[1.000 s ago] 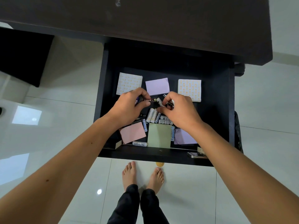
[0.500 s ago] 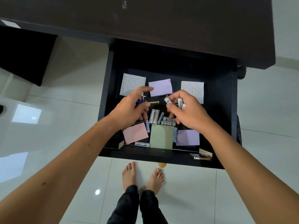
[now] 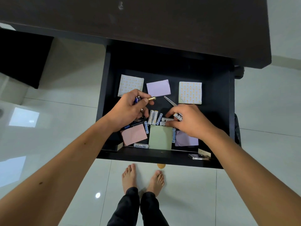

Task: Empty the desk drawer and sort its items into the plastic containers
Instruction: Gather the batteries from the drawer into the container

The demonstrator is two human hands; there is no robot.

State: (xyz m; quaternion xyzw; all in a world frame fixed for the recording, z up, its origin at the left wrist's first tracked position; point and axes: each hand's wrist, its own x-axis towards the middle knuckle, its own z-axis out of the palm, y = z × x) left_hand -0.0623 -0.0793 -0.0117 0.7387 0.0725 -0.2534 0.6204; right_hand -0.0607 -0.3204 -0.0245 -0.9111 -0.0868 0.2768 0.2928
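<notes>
White and gold batteries [image 3: 154,117] lie in the middle of the open drawer [image 3: 216,111], small, hard and smooth, so best pinched across the barrel; the left hand [image 3: 128,110] holds several, the right hand [image 3: 189,121] at 3 o'clock pinches one.

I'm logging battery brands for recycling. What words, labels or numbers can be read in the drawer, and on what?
"Heybright": white battery at the drawer's front edge.
"Panasonic", partly hidden: dark battery under the left hand.
"CE" mark: white battery by the right hand.
Other battery labels and note-pad patterns: too small or blurred.
</notes>
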